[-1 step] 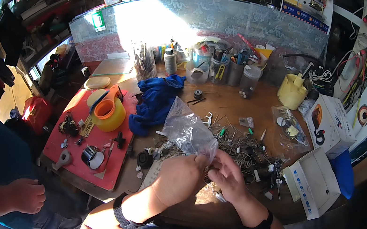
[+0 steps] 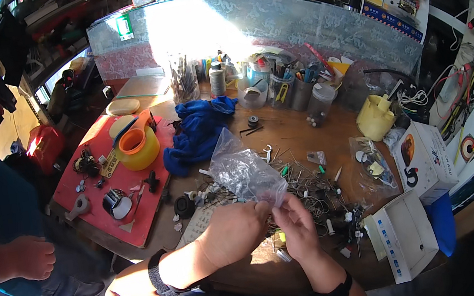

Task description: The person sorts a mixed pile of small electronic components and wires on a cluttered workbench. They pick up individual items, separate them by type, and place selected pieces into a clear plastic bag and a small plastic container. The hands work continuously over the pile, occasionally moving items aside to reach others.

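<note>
A clear plastic bag (image 2: pixel 243 171) stretches up and away from my two hands over the middle of the table. My left hand (image 2: pixel 231 230) is closed, fingers curled in a pinch on the bag's near end. On the other side of that end, my right hand (image 2: pixel 297 221) grips the bag between thumb and fingers. Whatever lies in the fold between the fingertips is too small to make out. Beneath and behind both hands spreads a heap of small parts and thin wires (image 2: pixel 314 194). A small yellow piece (image 2: pixel 279 240) shows just below the fingers.
On the left, a red board (image 2: pixel 87 189) carries a yellow container (image 2: pixel 140 150) and tape. A blue cloth (image 2: pixel 197 130) lies behind the bag. Tool jars (image 2: pixel 283 89) line the back. White boxes (image 2: pixel 407 239) stand right. Another person's hand (image 2: pixel 33 258) hangs at the left.
The bag has shifted slightly, its near end now spread a little wider at my fingers. My right fingers have moved a little, and the yellow piece below them shows more clearly.
</note>
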The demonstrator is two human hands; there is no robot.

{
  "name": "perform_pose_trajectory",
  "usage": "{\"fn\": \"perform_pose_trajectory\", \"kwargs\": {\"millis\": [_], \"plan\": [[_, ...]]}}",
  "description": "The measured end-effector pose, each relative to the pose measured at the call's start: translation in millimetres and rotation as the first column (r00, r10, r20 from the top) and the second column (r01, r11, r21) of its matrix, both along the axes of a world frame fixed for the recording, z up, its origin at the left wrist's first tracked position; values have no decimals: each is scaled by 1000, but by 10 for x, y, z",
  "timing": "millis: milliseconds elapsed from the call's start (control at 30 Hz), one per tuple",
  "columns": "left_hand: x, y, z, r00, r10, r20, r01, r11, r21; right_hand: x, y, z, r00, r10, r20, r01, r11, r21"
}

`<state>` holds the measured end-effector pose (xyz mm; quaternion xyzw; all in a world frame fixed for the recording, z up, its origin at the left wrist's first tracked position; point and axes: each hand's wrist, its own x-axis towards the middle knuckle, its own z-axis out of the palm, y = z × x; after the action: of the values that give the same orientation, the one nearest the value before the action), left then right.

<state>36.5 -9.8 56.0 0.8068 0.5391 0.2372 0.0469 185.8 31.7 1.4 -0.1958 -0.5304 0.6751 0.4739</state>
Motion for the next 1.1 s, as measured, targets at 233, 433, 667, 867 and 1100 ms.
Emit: {"fn": "perform_pose_trajectory", "kwargs": {"millis": [233,433,667,867,1100], "plan": [[-228,-71,62,765,188,616,-115,981,-157,116,125,2,980,-148,-134,114,966,-232],[-711,210,260,527,366,767,-204,931,-304,132,142,15,992,-27,-121,-5,966,-259],[-783,227,119,360,299,884,145,918,-370,144,193,-92,996,84,-38,-90,979,-185],[-814,189,163,583,198,788,168,919,-356,147,237,-79,995,-78,-62,70,991,-118],[-797,133,167,627,162,762,347,818,-459,146,213,-31,991,-29,134,43,993,-106]]}}
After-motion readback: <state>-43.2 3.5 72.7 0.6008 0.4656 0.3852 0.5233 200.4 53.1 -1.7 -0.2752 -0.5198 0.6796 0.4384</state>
